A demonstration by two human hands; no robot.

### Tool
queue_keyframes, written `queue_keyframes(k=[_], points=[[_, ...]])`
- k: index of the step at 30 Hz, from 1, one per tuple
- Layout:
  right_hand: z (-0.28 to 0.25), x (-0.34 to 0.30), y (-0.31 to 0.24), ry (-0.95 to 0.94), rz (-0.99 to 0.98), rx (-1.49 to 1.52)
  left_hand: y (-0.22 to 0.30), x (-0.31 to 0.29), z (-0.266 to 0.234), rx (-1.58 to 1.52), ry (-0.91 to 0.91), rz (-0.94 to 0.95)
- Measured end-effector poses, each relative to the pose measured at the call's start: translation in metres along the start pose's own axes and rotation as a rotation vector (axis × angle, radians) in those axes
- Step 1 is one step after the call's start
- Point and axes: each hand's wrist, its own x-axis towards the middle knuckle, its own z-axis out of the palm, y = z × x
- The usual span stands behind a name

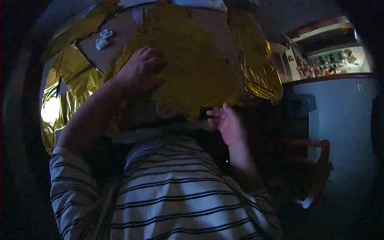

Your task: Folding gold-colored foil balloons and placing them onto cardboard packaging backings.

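Note:
A broad area of gold, foil-like covering (pixel 192 56) spreads over the brown surface in front of me. My left hand (pixel 144 66), with a ring on one finger, is over its left side, knuckles up. Its fingers bend down into shadow, so what they touch or hold is hidden. At the near edge of the gold area is my right hand (pixel 229 125), palm turned inward. Its fingers are loosely bent and apart, with nothing visible between them. Shiny crumpled gold foil (pixel 76 76) hangs at the left, and a wrinkled gold foil strip (pixel 256 76) runs along the right side.
A small crumpled whitish wad (pixel 104 39) lies on the brown surface at the far left. To the right stand a wooden chair (pixel 320 150) and a pale counter (pixel 340 116). Behind the counter is a lit area with several small items. The room is dim.

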Motion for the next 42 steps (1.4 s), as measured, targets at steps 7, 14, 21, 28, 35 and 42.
queue_keyframes(k=[7, 14, 21, 28, 35, 42], points=[[0.017, 0.010, -0.013, 0.292, -0.117, -0.208, -0.002, -0.002, 0.001, -0.012, 0.024, -0.005], [0.041, 0.008, -0.029, 0.372, -0.488, -0.663, -0.006, -0.007, -0.003, -0.034, -0.011, -0.121], [0.039, 0.007, -0.043, 0.519, -0.720, -1.225, -0.019, -0.003, 0.002, 0.199, -0.029, 0.102], [0.056, 0.004, -0.027, 0.505, -0.780, -1.192, -0.010, -0.002, 0.008, 0.141, -0.079, -0.025], [0.051, 0.013, -0.024, 0.458, -0.623, -1.132, -0.020, 0.001, 0.005, 0.128, 0.008, 0.068], [0.035, 0.021, -0.017, 0.456, -0.695, -1.069, -0.015, 0.001, 0.000, 0.163, 0.059, 0.066]])
